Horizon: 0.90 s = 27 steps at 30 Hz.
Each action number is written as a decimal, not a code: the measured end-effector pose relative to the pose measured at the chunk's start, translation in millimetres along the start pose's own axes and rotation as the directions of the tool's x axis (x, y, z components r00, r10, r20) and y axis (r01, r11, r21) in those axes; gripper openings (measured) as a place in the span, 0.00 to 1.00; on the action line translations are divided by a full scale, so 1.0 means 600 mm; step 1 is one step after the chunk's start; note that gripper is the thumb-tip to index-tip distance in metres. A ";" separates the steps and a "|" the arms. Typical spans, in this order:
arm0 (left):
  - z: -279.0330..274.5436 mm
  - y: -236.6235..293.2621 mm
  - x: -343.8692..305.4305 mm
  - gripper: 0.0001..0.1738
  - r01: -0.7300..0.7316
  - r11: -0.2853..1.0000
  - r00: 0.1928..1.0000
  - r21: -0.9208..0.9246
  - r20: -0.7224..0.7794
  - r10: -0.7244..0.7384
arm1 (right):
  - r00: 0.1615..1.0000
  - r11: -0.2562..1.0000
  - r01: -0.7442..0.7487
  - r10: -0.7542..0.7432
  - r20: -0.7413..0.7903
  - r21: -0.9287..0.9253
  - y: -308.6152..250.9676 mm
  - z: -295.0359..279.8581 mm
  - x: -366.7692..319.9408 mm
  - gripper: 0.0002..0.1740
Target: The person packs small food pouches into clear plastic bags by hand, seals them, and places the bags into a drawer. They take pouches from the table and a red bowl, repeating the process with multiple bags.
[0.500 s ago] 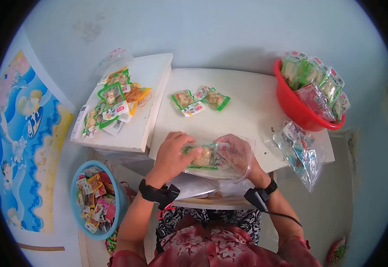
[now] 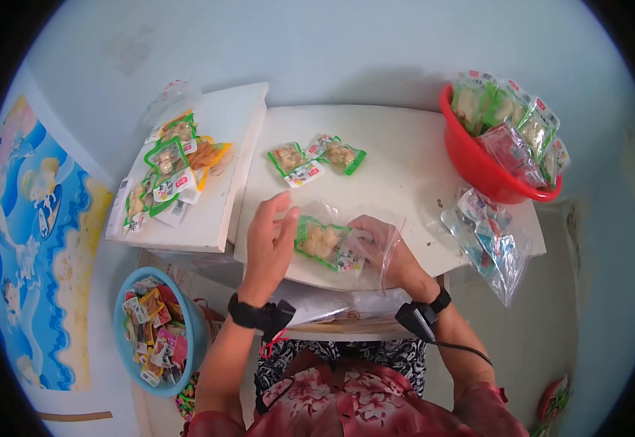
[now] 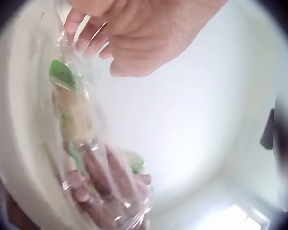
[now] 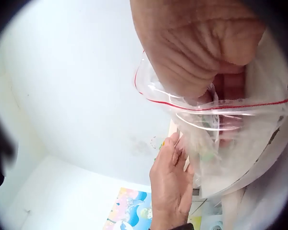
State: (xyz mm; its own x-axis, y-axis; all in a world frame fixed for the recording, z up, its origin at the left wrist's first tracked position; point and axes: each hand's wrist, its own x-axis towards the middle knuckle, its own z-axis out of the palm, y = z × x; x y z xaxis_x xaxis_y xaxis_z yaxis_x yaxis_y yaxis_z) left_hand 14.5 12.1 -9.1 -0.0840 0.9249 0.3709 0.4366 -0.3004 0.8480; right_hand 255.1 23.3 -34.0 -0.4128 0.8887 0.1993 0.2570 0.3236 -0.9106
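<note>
Just below the middle of the frame, over the front part of the desk (image 2: 412,153), a green-edged packet (image 2: 322,242) lies inside a clear bag (image 2: 392,266). The person's right hand (image 2: 390,251) reaches in through the bag's mouth, past its red strip (image 4: 206,109), and its bent fingers grip the packet's right end through no film but the packet's own. That grip seems meant to steady the packet from inside while the hand props the loose mouth apart.

The left hand (image 2: 270,244) is open at the packet's left end, fingers extended and thumb apart, with nothing in its grasp; whether a fingertip brushes the thin film, I can't tell. It looks well placed to support that side.

Near the top centre, a small group of packets (image 2: 341,154) lies within easy reach. More packets heap at the upper left (image 2: 175,178). A red basin (image 2: 470,164) at the upper right holds others leaning upright, probably to save room, and a blue basin (image 2: 122,320) sits at the lower left, full of mixed packets.
</note>
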 end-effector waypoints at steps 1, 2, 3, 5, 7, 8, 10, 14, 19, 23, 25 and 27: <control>-0.004 0.010 -0.014 0.19 -0.106 0.982 0.991 0.154 -0.070 0.118 | 1.000 1.000 -0.013 0.013 -0.002 0.002 0.004 0.000 0.001 0.15; -0.009 0.018 -0.029 0.21 -0.196 0.930 0.962 0.311 -0.122 0.244 | 1.000 1.000 -0.024 0.024 -0.002 0.004 0.007 0.001 0.002 0.15; -0.016 0.022 -0.043 0.24 -0.317 0.873 0.926 0.370 -0.076 0.369 | 0.997 0.997 -0.076 0.076 0.016 0.010 0.003 0.002 0.002 0.15; -0.014 0.046 -0.068 0.27 -0.489 0.809 0.869 0.326 0.107 0.483 | 0.984 0.985 -0.172 0.171 0.058 0.015 -0.015 0.002 0.006 0.15; 0.005 0.073 -0.096 0.30 -0.584 0.763 0.812 0.278 0.218 0.541 | 0.985 0.988 -0.153 0.152 0.079 0.008 -0.028 0.002 0.005 0.15; 0.021 0.085 -0.107 0.32 -0.604 0.753 0.796 0.260 0.246 0.553 | 0.986 0.990 -0.142 0.141 0.087 0.003 -0.031 0.002 0.005 0.15; 0.046 0.099 -0.119 0.31 -0.543 0.805 0.837 0.240 0.233 0.495 | 0.993 0.998 -0.001 0.008 0.119 -0.059 -0.029 0.003 0.000 0.19; 0.084 0.093 -0.115 0.25 -0.449 0.879 0.892 0.160 0.141 0.430 | 0.956 0.978 0.200 -0.209 0.203 0.067 -0.024 -0.004 0.003 0.28; 0.090 0.079 -0.092 0.14 -0.430 0.903 0.898 0.005 0.101 0.428 | 0.979 0.997 -0.055 0.044 0.199 0.051 -0.037 -0.002 0.012 0.33; 0.088 0.079 -0.089 0.11 -0.375 0.922 0.921 -0.100 0.072 0.382 | 0.989 0.993 0.056 -0.041 0.140 -0.107 -0.022 0.003 0.016 0.32; 0.088 0.072 -0.091 0.11 -0.379 0.919 0.924 -0.105 0.018 0.383 | 0.981 0.983 -0.137 0.118 0.155 0.120 -0.033 0.007 0.010 0.32; 0.086 0.065 -0.093 0.10 -0.345 0.931 0.938 -0.117 -0.004 0.347 | 0.970 0.929 -0.216 0.171 0.170 0.299 -0.033 0.008 0.002 0.29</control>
State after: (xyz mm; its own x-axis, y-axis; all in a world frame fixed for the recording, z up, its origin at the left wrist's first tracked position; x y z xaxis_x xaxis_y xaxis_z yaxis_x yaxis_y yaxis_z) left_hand 82.5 -38.9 -16.4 0.0689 0.7622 0.6436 0.3306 -0.6262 0.7061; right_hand 245.2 16.0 -17.4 -0.5047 0.8630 -0.0241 0.0670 0.0114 -0.9977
